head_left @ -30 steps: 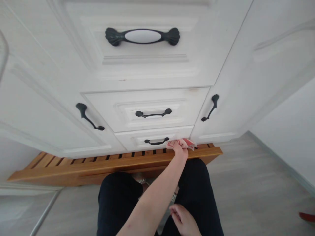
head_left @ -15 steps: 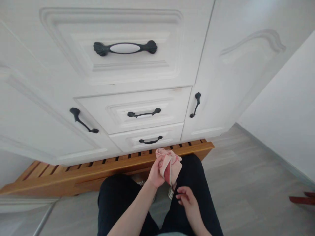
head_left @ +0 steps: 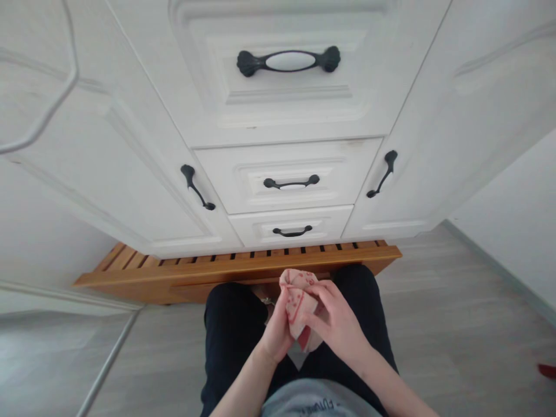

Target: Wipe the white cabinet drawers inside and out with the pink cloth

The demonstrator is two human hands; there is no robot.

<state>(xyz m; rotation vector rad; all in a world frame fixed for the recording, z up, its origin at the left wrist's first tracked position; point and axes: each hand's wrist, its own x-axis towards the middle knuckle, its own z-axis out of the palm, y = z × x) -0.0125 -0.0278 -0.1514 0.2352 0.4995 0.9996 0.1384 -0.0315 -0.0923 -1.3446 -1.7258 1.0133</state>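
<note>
A bunched pink patterned cloth (head_left: 299,298) hangs above my lap, between my knees. My left hand (head_left: 278,327) grips it from the left side, thumb on its front. From the right, my right hand (head_left: 334,315) pinches the cloth, with fingers at its upper edge and thumb lower down. A darker red patch shows at the lower part of the cloth. Part of the cloth is hidden behind my fingers.
White drawers (head_left: 286,127) and cupboard doors with dark handles stand in front of me. Below them runs a slatted wooden bench (head_left: 243,267) close to my knees. A metal rail (head_left: 108,362) crosses the floor at left.
My right hand has risen from my thigh and taken hold of the cloth. The cloth is turned and folded differently. The view has shifted left, and more of my shirt shows.
</note>
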